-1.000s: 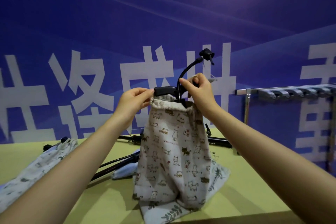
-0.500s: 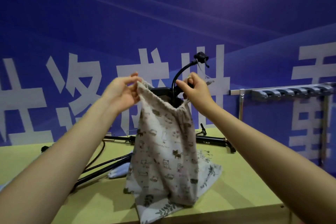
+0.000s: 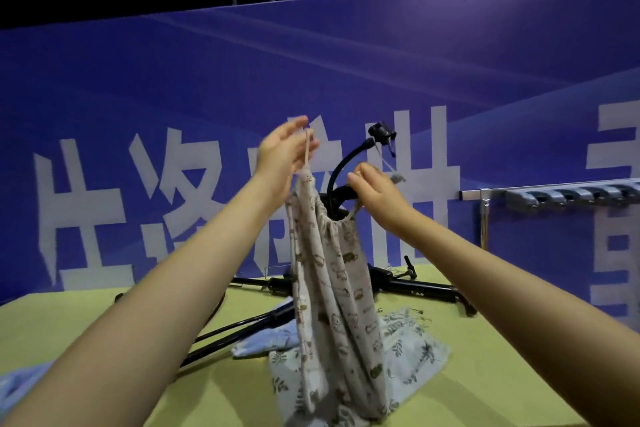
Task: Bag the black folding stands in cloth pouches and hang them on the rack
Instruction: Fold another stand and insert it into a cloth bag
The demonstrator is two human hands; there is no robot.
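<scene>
A cream cat-print cloth pouch [image 3: 329, 288] hangs upright over the table, its bottom resting on the surface. A black folding stand is inside it. Only the stand's curved gooseneck [image 3: 341, 166] and clamp head [image 3: 381, 133] stick out of the gathered mouth. My left hand [image 3: 284, 156] is raised above the pouch's left corner and pinches the drawstring [image 3: 307, 152], which runs taut up from the rim. My right hand [image 3: 375, 191] grips the rim's right side beside the neck. The metal rack [image 3: 485, 191] with grey hooks [image 3: 561, 196] stands to the right.
Other black folding stands lie on the yellow-green table [image 3: 502, 374]: one behind the pouch [image 3: 415, 284], one to the left [image 3: 242, 326]. A leaf-print pouch [image 3: 412, 350] and a light blue cloth [image 3: 266, 340] lie at the hanging pouch's base. Another pouch [image 3: 17, 388] is at the far left.
My left hand has risen and drawn the string upward, and the pouch mouth has gathered tighter around the stand. My right hand stayed at the rim. The view tilted up.
</scene>
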